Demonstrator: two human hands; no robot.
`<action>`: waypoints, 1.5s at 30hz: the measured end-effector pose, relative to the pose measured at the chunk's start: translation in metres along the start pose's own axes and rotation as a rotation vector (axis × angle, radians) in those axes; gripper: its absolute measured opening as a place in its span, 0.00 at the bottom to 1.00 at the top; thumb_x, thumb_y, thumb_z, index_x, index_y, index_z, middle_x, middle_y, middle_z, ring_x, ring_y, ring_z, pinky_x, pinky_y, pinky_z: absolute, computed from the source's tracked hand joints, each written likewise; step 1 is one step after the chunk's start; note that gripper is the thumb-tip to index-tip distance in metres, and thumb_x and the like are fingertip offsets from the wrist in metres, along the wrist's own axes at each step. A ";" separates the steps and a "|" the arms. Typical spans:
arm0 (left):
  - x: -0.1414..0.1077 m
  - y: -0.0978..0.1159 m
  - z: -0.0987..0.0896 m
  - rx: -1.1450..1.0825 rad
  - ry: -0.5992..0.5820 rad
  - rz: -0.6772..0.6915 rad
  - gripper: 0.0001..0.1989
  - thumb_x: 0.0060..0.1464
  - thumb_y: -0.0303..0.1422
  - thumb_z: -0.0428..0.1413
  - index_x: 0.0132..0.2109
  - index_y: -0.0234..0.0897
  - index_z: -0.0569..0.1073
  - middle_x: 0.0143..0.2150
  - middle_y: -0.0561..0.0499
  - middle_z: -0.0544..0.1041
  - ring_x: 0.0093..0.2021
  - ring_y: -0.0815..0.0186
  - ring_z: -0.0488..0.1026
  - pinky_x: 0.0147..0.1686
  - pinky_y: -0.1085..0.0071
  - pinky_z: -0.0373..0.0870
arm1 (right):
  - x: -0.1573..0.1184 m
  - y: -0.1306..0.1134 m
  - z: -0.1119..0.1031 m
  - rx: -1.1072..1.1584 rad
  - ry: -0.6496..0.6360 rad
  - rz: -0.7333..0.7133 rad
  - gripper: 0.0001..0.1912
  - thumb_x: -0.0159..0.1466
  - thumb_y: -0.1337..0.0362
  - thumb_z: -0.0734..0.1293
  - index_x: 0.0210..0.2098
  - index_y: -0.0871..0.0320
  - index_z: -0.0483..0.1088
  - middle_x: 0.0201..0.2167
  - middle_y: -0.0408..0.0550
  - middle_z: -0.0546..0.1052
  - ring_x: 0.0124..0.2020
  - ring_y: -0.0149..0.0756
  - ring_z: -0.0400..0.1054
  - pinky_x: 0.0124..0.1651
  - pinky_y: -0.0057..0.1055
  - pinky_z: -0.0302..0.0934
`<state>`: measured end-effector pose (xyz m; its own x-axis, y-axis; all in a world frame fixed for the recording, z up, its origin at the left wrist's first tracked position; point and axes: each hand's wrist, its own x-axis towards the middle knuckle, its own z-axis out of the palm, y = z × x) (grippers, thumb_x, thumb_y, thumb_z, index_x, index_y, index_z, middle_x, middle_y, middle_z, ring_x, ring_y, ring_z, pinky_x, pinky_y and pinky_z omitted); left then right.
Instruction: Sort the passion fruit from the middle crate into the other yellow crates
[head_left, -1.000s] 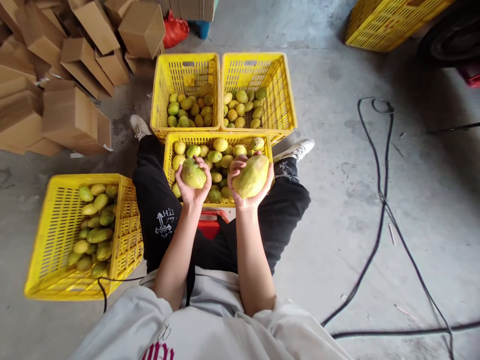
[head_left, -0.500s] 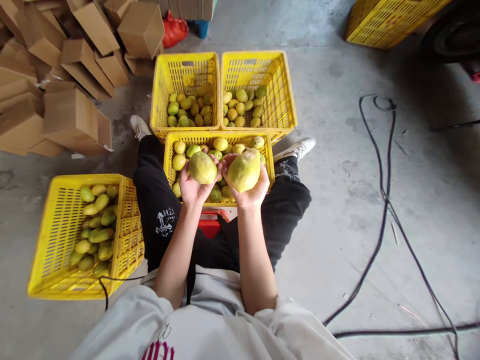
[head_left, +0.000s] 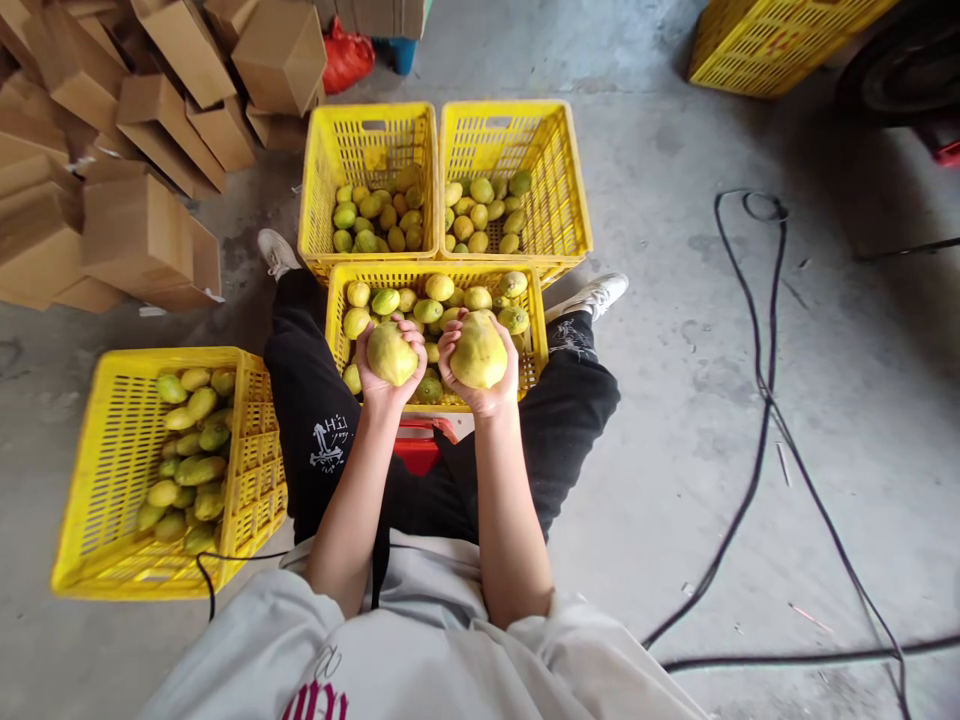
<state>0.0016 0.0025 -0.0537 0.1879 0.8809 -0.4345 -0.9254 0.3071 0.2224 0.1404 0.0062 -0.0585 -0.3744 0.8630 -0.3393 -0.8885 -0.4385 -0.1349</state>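
Note:
My left hand (head_left: 384, 385) is wrapped round a yellow-green papaya (head_left: 392, 354), its pointed end facing me. A somewhat larger, yellower papaya (head_left: 478, 352) sits in my right hand (head_left: 491, 395), with the fingers curled around its sides. Both hands are held side by side, a small gap between them, above the near part of a yellow crate (head_left: 544, 340) that stands between my legs. Inside that crate lie several more yellow and green fruits (head_left: 439, 287), partly hidden by my hands.
Beyond stand two yellow crates, left (head_left: 306, 180) and right (head_left: 577, 180), each partly filled with fruit. Another fruit crate (head_left: 101, 450) is beside my left leg. Cardboard boxes (head_left: 142, 230) are heaped at upper left. A black cable (head_left: 757, 450) crosses the floor at right.
My hands have drawn slightly apart and turned, their fingers closing further around the papayas. Both fruits have shifted a little, the left one moving left and down.

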 end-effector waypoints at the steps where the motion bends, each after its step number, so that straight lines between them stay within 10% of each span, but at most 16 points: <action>1: 0.001 0.000 0.000 0.009 0.013 -0.009 0.16 0.63 0.43 0.44 0.40 0.39 0.70 0.35 0.51 0.70 0.32 0.73 0.69 0.33 0.78 0.71 | 0.001 0.001 -0.001 -0.037 0.033 -0.020 0.14 0.63 0.54 0.56 0.39 0.54 0.67 0.29 0.40 0.75 0.30 0.29 0.71 0.32 0.29 0.72; 10: 0.001 -0.001 0.002 -0.086 0.081 -0.033 0.14 0.62 0.35 0.42 0.40 0.37 0.71 0.35 0.49 0.71 0.32 0.72 0.71 0.33 0.77 0.73 | -0.002 -0.002 0.001 -0.009 0.116 0.024 0.22 0.63 0.45 0.54 0.39 0.55 0.69 0.28 0.44 0.76 0.29 0.35 0.72 0.34 0.37 0.73; 18: -0.005 -0.004 0.020 -0.062 -0.052 0.074 0.23 0.66 0.45 0.38 0.51 0.36 0.71 0.44 0.47 0.73 0.46 0.69 0.73 0.47 0.73 0.73 | -0.007 0.002 0.012 0.075 0.001 -0.224 0.18 0.64 0.52 0.56 0.46 0.54 0.68 0.41 0.49 0.77 0.46 0.40 0.73 0.44 0.41 0.73; 26: -0.008 -0.006 0.013 0.023 0.014 0.021 0.19 0.61 0.48 0.45 0.43 0.40 0.71 0.39 0.49 0.72 0.41 0.68 0.73 0.37 0.75 0.73 | -0.013 -0.003 0.008 -0.050 -0.084 -0.122 0.17 0.55 0.52 0.65 0.40 0.53 0.68 0.32 0.43 0.74 0.28 0.31 0.69 0.32 0.30 0.72; 34: -0.001 -0.004 0.010 0.050 -0.030 -0.036 0.20 0.63 0.47 0.43 0.38 0.38 0.70 0.32 0.50 0.70 0.29 0.71 0.68 0.28 0.76 0.71 | -0.003 0.002 0.013 -0.200 0.036 -0.152 0.20 0.65 0.48 0.56 0.39 0.55 0.69 0.28 0.45 0.75 0.24 0.33 0.69 0.34 0.38 0.74; 45: 0.004 -0.003 0.007 0.063 -0.028 0.046 0.22 0.66 0.44 0.37 0.47 0.37 0.71 0.45 0.45 0.75 0.48 0.63 0.74 0.44 0.65 0.75 | -0.002 0.005 0.007 -0.085 0.050 -0.293 0.16 0.61 0.52 0.62 0.43 0.56 0.67 0.38 0.49 0.78 0.42 0.41 0.74 0.45 0.43 0.73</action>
<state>0.0069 0.0075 -0.0501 0.1552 0.9041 -0.3981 -0.9108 0.2871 0.2968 0.1350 0.0039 -0.0524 -0.0898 0.9434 -0.3192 -0.9305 -0.1937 -0.3109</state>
